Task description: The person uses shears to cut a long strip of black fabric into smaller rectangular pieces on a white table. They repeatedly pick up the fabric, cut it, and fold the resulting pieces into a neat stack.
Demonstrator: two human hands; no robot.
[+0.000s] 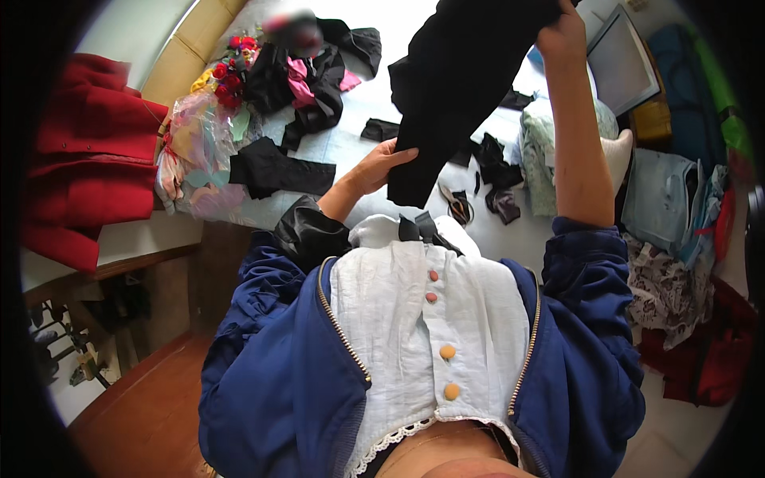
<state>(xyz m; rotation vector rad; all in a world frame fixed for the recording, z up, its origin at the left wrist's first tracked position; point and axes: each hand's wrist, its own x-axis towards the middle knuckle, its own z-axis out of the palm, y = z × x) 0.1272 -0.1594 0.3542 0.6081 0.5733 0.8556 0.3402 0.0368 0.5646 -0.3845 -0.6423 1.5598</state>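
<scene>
A large piece of black fabric (460, 83) is stretched between my two hands above the pale work table. My left hand (379, 166) grips its lower left edge, thumb on top. Raised at the upper right, my right hand (563, 37) is closed on the far corner of the fabric, its fingertips partly hidden by the cloth. Below the fabric, a pair of scissors (456, 206) lies on the table beside black fabric scraps (496, 164). Another black cloth piece (281, 169) lies to the left of my left hand.
Dark garments with pink cloth (300, 83), red artificial flowers (229, 83) and clear plastic bags (200, 131) crowd the table's left. A red garment (95, 161) is at the far left. Folded patterned fabric (541, 155), a light blue bag (660, 197) and more cloth stand at the right.
</scene>
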